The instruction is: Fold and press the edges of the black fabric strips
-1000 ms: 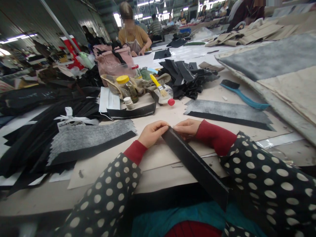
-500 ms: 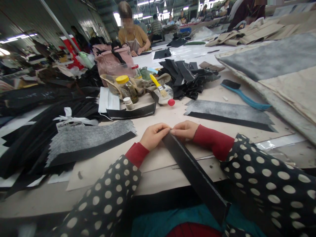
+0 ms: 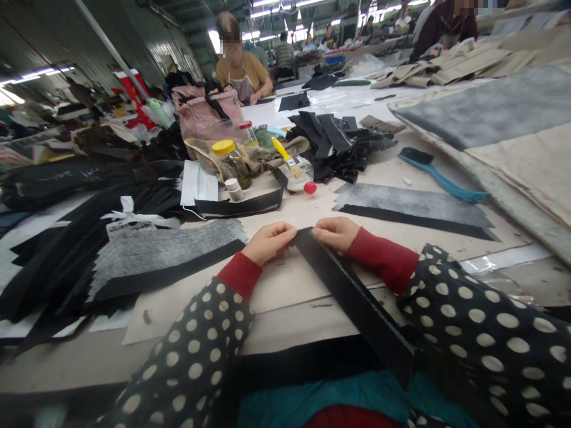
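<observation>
A long black fabric strip (image 3: 352,297) with a pale line along its right edge slants from my hands down toward my lap. My left hand (image 3: 272,241) pinches the left corner of its far end between thumb and fingers. On the right edge of that same end, my right hand (image 3: 338,233) is closed with its thumb on the strip. Grey-faced black pieces lie flat on both sides, one to the left (image 3: 165,252) and another to the right (image 3: 413,205). The strip's near end hangs by the table edge.
Beyond my hands stand a yellow-lidded jar (image 3: 232,163), a small white bottle (image 3: 234,189) and a clear bottle with a yellow-handled brush (image 3: 288,156) on it. A blue-handled brush (image 3: 450,181) lies to the right. Black pieces (image 3: 334,139) are heaped farther back. A person (image 3: 243,71) works across the table.
My hands have moved apart, the left one shifting left to the strip's corner. The strip's far end now shows flat and wider between them.
</observation>
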